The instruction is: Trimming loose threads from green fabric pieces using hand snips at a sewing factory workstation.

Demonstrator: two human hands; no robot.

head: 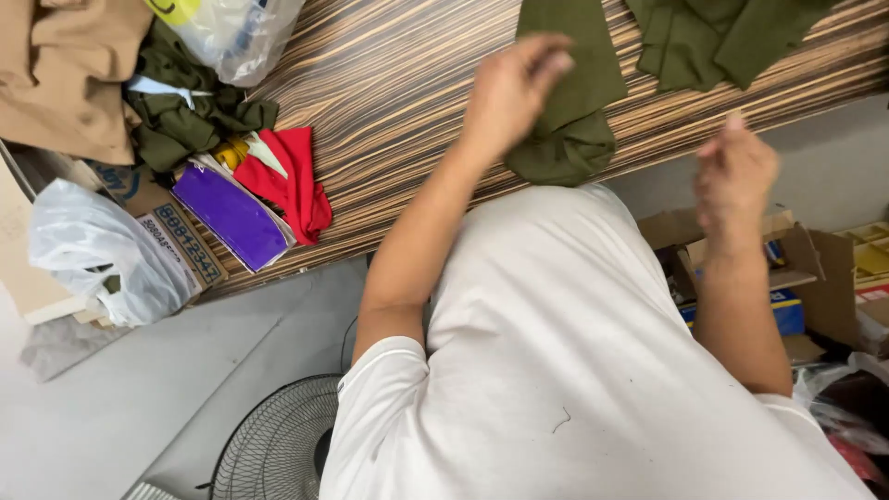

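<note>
Two hands hover over the striped table (398,83): the left hand (514,93) pinches an olive-green cloth strip (569,102); the right hand (734,181), blurred, is loosely curled, holding nothing visible.

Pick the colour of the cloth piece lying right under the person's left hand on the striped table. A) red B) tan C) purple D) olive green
D: the left hand is over an olive green cloth piece at the edge of the striped table; the red cloth lies well off to the side.
</note>
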